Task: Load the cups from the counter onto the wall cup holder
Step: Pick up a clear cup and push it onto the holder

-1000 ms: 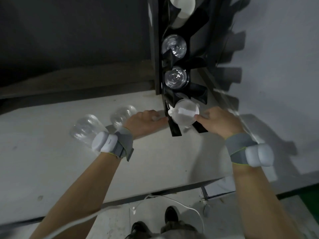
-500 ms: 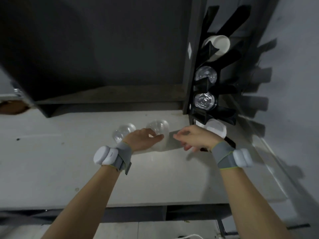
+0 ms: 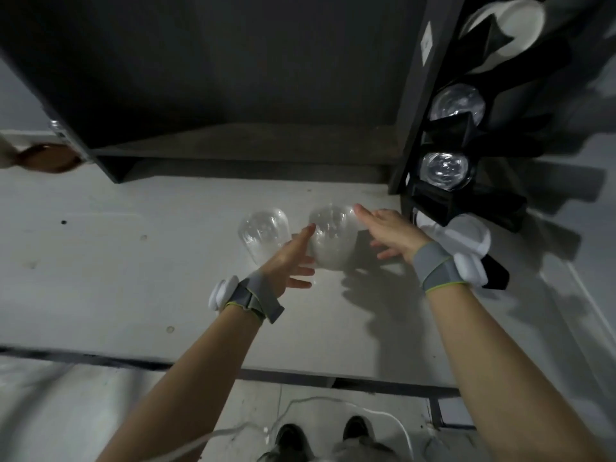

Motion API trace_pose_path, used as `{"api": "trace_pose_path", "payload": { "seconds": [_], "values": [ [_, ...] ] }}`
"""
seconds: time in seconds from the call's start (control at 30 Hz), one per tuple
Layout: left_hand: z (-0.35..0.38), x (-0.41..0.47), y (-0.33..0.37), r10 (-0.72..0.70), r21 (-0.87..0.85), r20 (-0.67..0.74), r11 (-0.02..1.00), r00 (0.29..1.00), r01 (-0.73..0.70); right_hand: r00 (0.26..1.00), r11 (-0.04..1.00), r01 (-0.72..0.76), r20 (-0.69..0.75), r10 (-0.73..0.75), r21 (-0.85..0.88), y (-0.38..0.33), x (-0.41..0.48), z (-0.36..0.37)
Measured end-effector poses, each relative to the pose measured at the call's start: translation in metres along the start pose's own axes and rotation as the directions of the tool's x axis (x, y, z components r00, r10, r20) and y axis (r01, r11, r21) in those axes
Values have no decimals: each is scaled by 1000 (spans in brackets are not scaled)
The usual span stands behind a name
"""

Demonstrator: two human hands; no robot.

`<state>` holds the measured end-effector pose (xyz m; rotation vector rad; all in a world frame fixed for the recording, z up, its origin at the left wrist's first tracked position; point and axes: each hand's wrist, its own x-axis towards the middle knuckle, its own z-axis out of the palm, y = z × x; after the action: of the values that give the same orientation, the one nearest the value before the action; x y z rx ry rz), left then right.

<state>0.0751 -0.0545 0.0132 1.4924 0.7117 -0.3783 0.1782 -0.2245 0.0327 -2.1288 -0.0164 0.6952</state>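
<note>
Two clear plastic cups stand upside down on the white counter [image 3: 133, 278]: the left cup [image 3: 263, 233] and the right cup [image 3: 333, 241]. My left hand [image 3: 291, 258] lies against the right cup's left side with its fingers spread. My right hand [image 3: 390, 230] reaches to that cup's upper right side, fingers apart. Neither hand has closed around it. The black wall cup holder [image 3: 430, 198] at the right carries a white cup at the top [image 3: 513, 25], two clear cups [image 3: 456, 105] [image 3: 443, 170] and a white cup at the bottom [image 3: 466, 236].
A dark cabinet [image 3: 216, 78] overhangs the back of the counter. A brown object [image 3: 43, 158] sits at the far left. The counter's front edge runs below my forearms, with a white cable [image 3: 333, 403] and my shoes [image 3: 290, 438] on the floor.
My right hand has left the white cup on the holder's lowest slot and moved left to the right clear cup. My left hand has opened beside that cup. The view has swung left.
</note>
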Motion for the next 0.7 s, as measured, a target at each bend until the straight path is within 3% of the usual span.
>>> {"api": "trace_pose_path", "payload": {
  "seconds": [0.37,0.7],
  "values": [
    [12,46,-4,-86,-144,-54,987,995,78,980,990,-135,153,126,48,12,59,16],
    [10,65,0,-112,-125,-25,986,993,108,947,973,-199,278,161,114,22,83,30]
  ]
}}
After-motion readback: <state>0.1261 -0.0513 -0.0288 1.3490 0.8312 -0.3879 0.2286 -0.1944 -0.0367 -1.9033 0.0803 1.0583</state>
